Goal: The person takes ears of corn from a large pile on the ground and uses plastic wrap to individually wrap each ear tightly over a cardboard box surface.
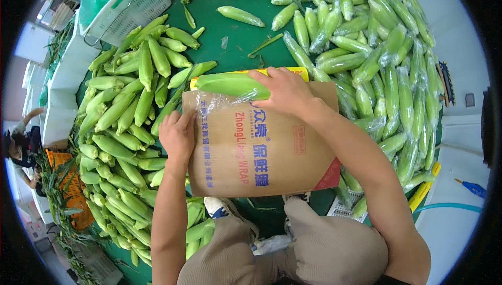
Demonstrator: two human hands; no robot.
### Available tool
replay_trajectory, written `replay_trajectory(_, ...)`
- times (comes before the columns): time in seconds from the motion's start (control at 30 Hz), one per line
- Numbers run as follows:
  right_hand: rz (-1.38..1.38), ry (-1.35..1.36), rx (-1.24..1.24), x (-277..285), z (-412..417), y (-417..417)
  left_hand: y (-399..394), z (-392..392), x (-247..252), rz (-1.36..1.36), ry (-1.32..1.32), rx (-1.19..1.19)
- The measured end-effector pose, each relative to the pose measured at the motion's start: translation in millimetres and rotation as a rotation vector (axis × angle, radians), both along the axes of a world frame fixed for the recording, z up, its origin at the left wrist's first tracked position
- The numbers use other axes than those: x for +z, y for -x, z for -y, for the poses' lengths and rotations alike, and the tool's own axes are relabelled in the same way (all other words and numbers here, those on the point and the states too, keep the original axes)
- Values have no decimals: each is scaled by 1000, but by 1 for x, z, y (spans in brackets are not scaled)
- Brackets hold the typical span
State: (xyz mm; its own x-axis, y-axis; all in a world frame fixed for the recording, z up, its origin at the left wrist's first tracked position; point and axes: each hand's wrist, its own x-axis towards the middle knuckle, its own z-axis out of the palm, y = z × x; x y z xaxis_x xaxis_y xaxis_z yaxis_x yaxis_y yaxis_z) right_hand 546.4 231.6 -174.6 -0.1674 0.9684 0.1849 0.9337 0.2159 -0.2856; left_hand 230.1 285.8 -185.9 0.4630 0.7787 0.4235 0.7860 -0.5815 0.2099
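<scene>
A printed cardboard box (290,159) lies before me, above my knees. On its far part rests a green husked ear of corn (229,84), with clear plastic film (213,102) along its near side. My right hand (284,89) grips the right end of this ear. At the box's left edge is my left hand (178,132), fingers bent beside the film; whether they pinch it or the cardboard, I cannot tell. Behind the ear shows a yellow cling film box (302,73), partly hidden by the ear and my right hand.
Unwrapped corn ears (121,108) pile up on the left. Film-wrapped ears (384,69) fill the right on the green floor (213,30). A white plastic basket (153,4) holds a green bag at the upper left. Beyond an orange crate (68,183), a person (27,147) is at far left.
</scene>
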Motion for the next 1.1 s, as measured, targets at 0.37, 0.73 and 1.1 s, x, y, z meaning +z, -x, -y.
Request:
replay_trajectory(0.37, -216, 586, 228, 25, 106, 36, -8, 119, 24, 392, 130, -271)
replay_trajectory(0.73, -207, -76, 47, 37, 56, 41, -92, -5, 18, -256, 111, -314)
replay_trajectory(1.1, -225, 484, -75, 45, 12, 41, -77, 30, 61, -268, -160, -358)
